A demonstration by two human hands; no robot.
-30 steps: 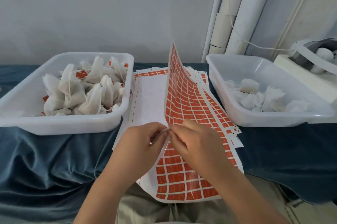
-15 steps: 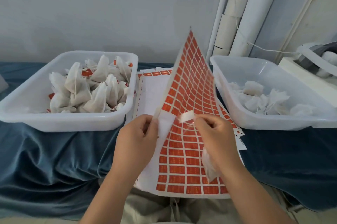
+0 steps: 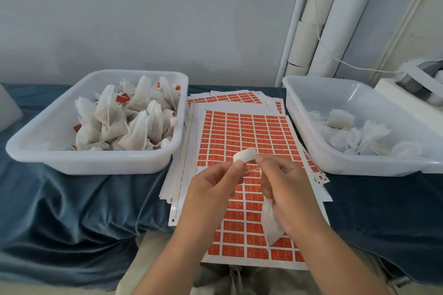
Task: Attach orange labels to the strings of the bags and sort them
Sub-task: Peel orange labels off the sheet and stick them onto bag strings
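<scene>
A sheet of orange labels [image 3: 249, 136] lies flat on a stack of sheets between two white bins. My left hand [image 3: 213, 184] pinches a peeled label [image 3: 244, 154], its white back facing me, just above the sheet. My right hand [image 3: 287, 189] grips a white bag [image 3: 271, 225] in its palm, and its fingertips pinch the bag's thin string [image 3: 251, 170] right beside the label. The left bin [image 3: 96, 165] holds several bags [image 3: 124, 124] with orange labels. In the right bin [image 3: 311, 150] lie several plain white bags [image 3: 354, 136].
Blue cloth [image 3: 72, 210] covers the table and drops over its front edge. More label sheets [image 3: 230, 98] are fanned out behind the top one. White pipes [image 3: 318, 30] run up the wall at the back right, and a white device [image 3: 419, 83] sits beyond the right bin.
The lifted label sheet has dropped flat onto the stack. A label has come off it, and both hands now hold it near the bag's string, above the sheet.
</scene>
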